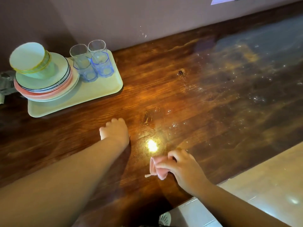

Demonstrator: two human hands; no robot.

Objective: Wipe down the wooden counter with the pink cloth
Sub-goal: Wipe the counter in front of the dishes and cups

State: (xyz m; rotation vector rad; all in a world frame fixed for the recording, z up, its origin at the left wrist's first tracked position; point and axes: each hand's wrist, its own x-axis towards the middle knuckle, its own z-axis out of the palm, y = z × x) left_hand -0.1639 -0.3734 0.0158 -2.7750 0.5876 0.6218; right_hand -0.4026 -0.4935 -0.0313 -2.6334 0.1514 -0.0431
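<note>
Nearest the camera, the right hand point(182, 169) lies low on the wooden counter point(164, 89), its fingers curled round a bunched pink cloth point(157, 167). The cloth sits gathered at the thumb side of the hand, close to the near edge of the counter and just below a bright spot of reflected light. A thin pale strip — perhaps a tag or a loose hem, though it is too small to be sure — sticks out beneath it.

Further left, the left hand point(114, 130) rests on the wood with fingers loosely bent and nothing in it, seemingly propping the person.

Being thin and soft, the cloth will likely crumple and slide about easily; it weighs next to nothing and cannot break. As bunched, little of it meets the wood, so spreading it flat under the palm would probably wipe better than pinching a wad of it.

Beyond the hands, drops and a dull wet-looking film spread over the right part of the counter — most of the wiping seems yet to be done there.

At the far left stands a pale yellow tray point(101, 89) carrying a stack of plates point(45, 86) topped by an overturned bowl point(29, 59), with two clear glasses point(91, 61) beside them.
</note>
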